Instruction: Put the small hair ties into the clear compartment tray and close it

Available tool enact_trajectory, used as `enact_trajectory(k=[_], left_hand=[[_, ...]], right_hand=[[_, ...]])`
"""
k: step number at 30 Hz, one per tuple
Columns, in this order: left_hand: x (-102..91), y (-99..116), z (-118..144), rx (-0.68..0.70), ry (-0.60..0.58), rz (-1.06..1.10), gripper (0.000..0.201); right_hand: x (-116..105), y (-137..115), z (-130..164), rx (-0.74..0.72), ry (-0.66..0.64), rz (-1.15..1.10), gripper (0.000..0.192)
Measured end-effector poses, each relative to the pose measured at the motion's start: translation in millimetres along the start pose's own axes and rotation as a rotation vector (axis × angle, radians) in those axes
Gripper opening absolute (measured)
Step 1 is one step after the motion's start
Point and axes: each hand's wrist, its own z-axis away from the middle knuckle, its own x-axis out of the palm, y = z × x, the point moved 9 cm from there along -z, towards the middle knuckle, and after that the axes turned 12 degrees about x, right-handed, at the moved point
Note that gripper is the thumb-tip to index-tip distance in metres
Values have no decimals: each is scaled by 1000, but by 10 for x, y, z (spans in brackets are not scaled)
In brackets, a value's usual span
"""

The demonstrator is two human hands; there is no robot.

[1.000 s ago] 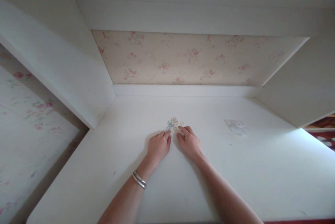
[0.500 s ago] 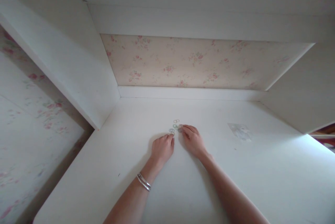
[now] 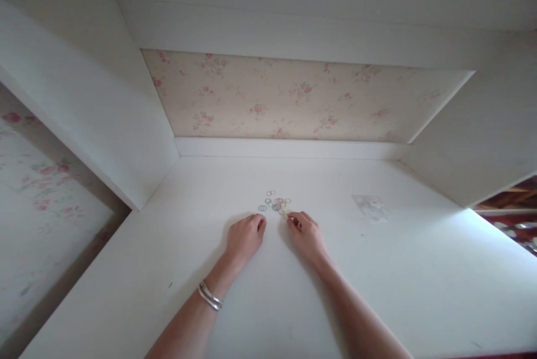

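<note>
Several small coloured rings (image 3: 274, 203) lie spread on the white desk top (image 3: 319, 292), just beyond my fingertips. My left hand (image 3: 245, 237), with a silver bracelet (image 3: 210, 296) on its wrist, rests on the desk with fingers curled, its fingertips close to the nearest ring. My right hand (image 3: 305, 232) lies to the right of it, with thumb and forefinger pinched together at the near right edge of the rings. Whether a ring sits between those fingers is too small to tell.
A small clear plastic bag (image 3: 369, 206) lies on the desk to the right of the rings. White side panels (image 3: 104, 107) and a floral back wall (image 3: 293, 96) enclose the desk. A white shelf (image 3: 314, 18) hangs overhead.
The rings, bunched together a second ago, now lie spread out. Both hands have drawn back slightly toward me, and the left hand's fingers have curled under.
</note>
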Motion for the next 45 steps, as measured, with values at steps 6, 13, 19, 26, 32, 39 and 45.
enact_trajectory(k=[6,13,19,26,32,39,45], left_hand=[[53,28,-25,56,-15,-38,22],[-37,112,57,165,14,70,21],[-83,148,163,235,-14,150,23],[-240,-37,114,84,92,231,27],[-276,-170,100,-11,151,253,28],[-109,-242,47,-60,154,422,27],[-133,-364,17,-135,223,537,28]], right_hand=[[43,-68,6,-48,-27,115,23],[60,32,-33,13,-65,86,21],[65,83,-67,40,-50,68,22],[22,85,-47,46,13,103,24],[53,40,-33,24,-40,156,28],[97,-200,66,-137,-97,53,28],[296,-557,300,-331,-208,68,28]])
